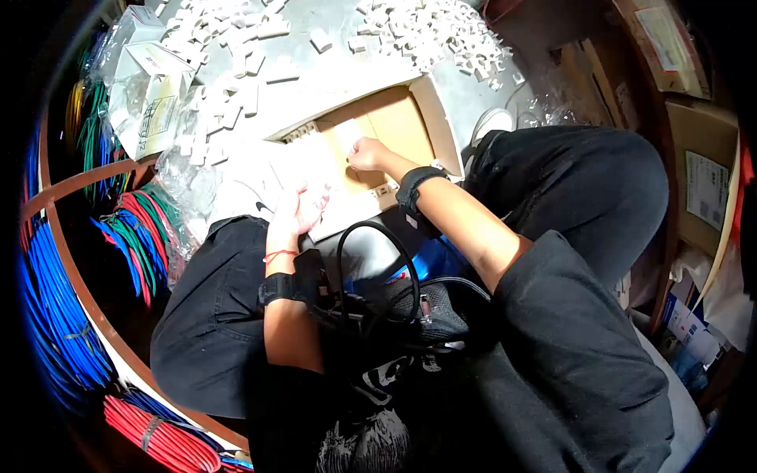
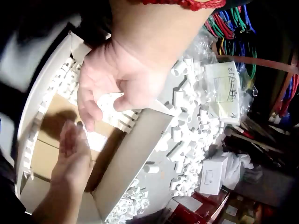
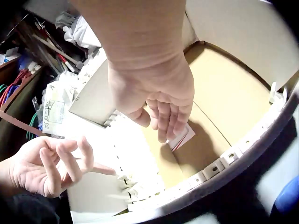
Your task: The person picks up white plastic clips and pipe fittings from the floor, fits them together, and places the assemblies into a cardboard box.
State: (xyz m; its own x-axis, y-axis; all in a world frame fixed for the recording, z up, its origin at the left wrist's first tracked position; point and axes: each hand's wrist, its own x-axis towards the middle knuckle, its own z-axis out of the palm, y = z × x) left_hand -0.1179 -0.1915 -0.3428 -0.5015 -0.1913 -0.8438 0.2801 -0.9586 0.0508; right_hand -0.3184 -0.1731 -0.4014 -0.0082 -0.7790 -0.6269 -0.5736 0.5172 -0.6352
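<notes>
A cardboard box point(image 1: 443, 118) lies open between my legs, with white plastic clips point(image 3: 219, 163) set in rows along its inner walls. My right hand point(image 3: 163, 126) reaches down into it, straight fingers resting on a small white slip point(image 3: 183, 136) on the brown floor. My left hand point(image 2: 100, 109) hovers over the near row of clips point(image 2: 119, 119), fingers loosely curled, and I see nothing in it. From the head view, the left hand point(image 1: 307, 201) is at the box's near edge and the right hand point(image 1: 359, 154) is further in.
Loose white plastic pieces point(image 1: 426, 31) cover the grey surface beyond the box. Clear bags with printed paper point(image 1: 150, 94) lie at the left. Bundles of blue, red and green cable point(image 1: 47, 299) fill a round bin on my left. Cartons point(image 1: 702, 181) stand at the right.
</notes>
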